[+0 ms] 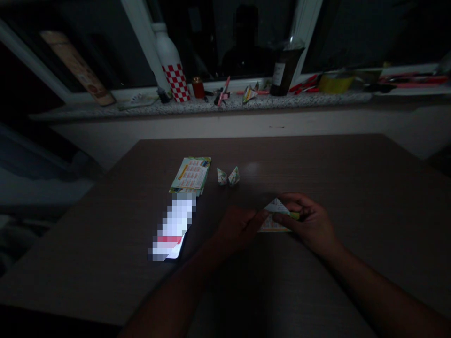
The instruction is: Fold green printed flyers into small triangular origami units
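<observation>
A printed paper sheet [276,223], folded to a point at its top, is held just above or on the table between my two hands. My left hand [239,226] has its thumb and fingers closed on the left side of the paper. On the other side, my right hand [310,223] pinches it, thumb across the front and fingers behind. Beyond my hands stand two small folded paper pieces [228,176], side by side. A stack of printed sheets [190,174] lies farther left.
A lit phone [172,227] with a blurred screen lies left of my left hand on the brown table [334,173]. Along the windowsill [211,109] stand a white bottle with red checks [176,80], a dark cup [283,70], a small red jar [198,88] and a yellow roll [334,83].
</observation>
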Motion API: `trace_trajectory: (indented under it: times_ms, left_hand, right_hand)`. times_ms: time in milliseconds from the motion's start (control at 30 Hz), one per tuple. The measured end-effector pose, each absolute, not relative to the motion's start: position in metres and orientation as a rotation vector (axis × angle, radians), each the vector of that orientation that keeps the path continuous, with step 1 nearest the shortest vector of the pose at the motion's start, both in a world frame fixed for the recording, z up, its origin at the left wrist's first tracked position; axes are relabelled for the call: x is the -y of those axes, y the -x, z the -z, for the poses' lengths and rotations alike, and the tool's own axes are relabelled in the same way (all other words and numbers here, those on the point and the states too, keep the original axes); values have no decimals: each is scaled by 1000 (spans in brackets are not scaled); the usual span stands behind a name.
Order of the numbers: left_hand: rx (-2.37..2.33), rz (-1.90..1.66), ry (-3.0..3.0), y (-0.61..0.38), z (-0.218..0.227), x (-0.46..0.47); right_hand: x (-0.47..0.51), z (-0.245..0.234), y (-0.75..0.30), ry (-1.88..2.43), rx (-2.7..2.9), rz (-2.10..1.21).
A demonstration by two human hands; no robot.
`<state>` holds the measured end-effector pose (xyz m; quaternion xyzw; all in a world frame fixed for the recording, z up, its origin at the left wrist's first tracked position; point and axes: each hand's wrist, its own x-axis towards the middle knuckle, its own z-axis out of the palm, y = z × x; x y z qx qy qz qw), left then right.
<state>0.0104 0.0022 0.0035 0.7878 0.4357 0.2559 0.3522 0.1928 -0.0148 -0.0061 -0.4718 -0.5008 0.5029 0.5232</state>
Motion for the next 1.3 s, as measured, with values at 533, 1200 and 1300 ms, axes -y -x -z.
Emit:
trace_trajectory:
  times_ms: [533,1200,1300]
  left_hand:
    - [-1132,-702,-1903,-2,-10,-6]
    - [-1038,-712,-1584,-8,-3,-8]
    - [-1066,-720,-1533,-8,-3,-8]
  right_hand:
    - [14,5,-195,1161,1172,-1171]
    - [16,23,-199,1121,1545,-748]
    - [15,21,-201,1083,1648,-488]
